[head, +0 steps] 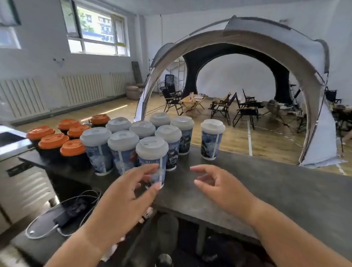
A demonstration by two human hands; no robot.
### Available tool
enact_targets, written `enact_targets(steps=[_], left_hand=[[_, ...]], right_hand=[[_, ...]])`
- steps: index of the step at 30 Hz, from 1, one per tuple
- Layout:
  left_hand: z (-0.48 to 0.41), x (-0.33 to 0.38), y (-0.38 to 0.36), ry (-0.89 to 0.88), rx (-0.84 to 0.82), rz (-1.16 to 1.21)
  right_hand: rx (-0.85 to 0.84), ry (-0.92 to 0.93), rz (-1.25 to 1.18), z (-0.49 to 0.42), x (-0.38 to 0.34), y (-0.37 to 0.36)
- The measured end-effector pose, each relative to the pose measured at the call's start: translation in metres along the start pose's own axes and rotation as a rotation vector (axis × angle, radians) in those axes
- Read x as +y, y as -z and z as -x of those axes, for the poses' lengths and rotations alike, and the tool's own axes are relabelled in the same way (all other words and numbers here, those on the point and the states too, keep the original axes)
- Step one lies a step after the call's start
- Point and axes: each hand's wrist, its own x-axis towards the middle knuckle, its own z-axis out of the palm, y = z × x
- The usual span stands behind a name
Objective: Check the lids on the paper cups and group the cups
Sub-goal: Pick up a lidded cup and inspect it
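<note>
Several blue printed paper cups with white lids stand grouped on the dark counter [272, 182]; the nearest cup [152, 154] is at the front of the group. One more white-lidded cup [212, 140] stands alone to the right. Several black cups with orange lids [53, 141] are clustered at the left. My left hand [129, 191] is at the nearest cup's lower left side, fingers loosely spread, thumb tip by its base. My right hand [216, 184] hovers to the right of that cup, fingers relaxed, holding nothing. Both hands are blurred.
A black power bank with white cables [64, 215] lies on a lower shelf at the left. A steel appliance [10, 143] stands at far left. Beyond the counter is a wooden floor with a large tent [247, 41] and folding chairs.
</note>
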Motion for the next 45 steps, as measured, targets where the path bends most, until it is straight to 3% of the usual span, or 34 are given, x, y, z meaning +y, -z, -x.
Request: enact_targets(steps=[4,8,12,19,28,37,45], left_hand=[[-0.038,-0.009,0.004,-0.047,0.189,-0.218],[-0.071,-0.027,-0.014,-0.033,0.135,-0.373],[-0.080,-0.043,-0.028,-0.130,0.130,-0.554],[-0.082,-0.048,-0.034,-0.157,0.220,-0.499],[-0.079,0.007,-0.065,-0.215,0.192,-0.413],[-0.079,0.126,-0.201,-0.322,-0.006,-0.177],[-0.081,0.178,-0.270,-0.318,-0.044,-0.234]], right_hand=[[0.162,0.000,-0.103,-0.072,-0.022,0.000],[0.221,-0.136,-0.201,-0.141,-0.028,-0.012],[0.201,-0.246,-0.292,-0.173,-0.024,-0.026],[0.248,-0.220,-0.254,-0.180,-0.015,-0.035],[0.379,-0.181,-0.193,-0.073,0.031,0.072],[0.557,-0.409,-0.135,0.098,0.138,0.221],[0.575,-0.416,-0.127,0.160,0.193,0.278]])
